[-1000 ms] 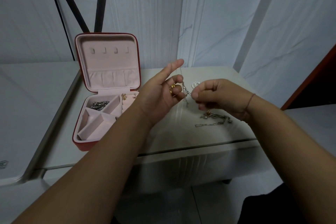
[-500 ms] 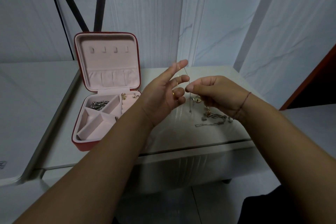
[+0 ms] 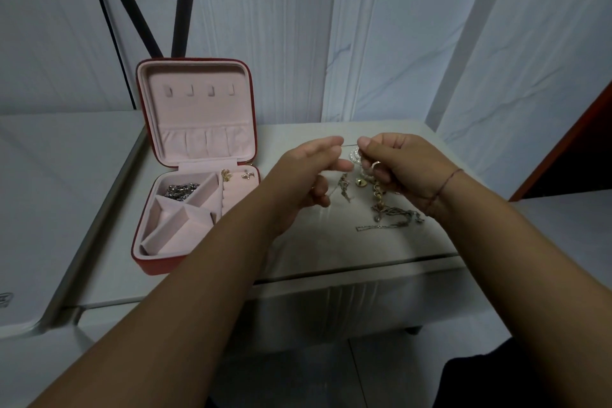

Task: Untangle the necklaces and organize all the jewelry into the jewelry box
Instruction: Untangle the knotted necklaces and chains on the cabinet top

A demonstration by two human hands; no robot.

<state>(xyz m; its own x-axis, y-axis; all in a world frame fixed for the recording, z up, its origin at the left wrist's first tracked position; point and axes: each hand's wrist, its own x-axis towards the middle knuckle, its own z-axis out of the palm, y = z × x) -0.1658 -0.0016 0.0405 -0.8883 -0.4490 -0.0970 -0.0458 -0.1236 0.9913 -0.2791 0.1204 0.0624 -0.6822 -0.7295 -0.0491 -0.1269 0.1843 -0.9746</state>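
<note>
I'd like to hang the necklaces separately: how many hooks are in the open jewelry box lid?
4, in one row across the lid's upper pink lining: leftmost hook, second hook, third hook, rightmost hook. Nothing hangs on them; none seems hidden.

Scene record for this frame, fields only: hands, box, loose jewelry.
left hand: pinches thin chain
right hand: pinches the chain's other end; chain stretched between hands
box: red square jewelry box, lid open, pink lining
in box: silver chain pile, back-left compartment; two small pieces at back right
table: white table; tangled chains lying near right wrist
</note>
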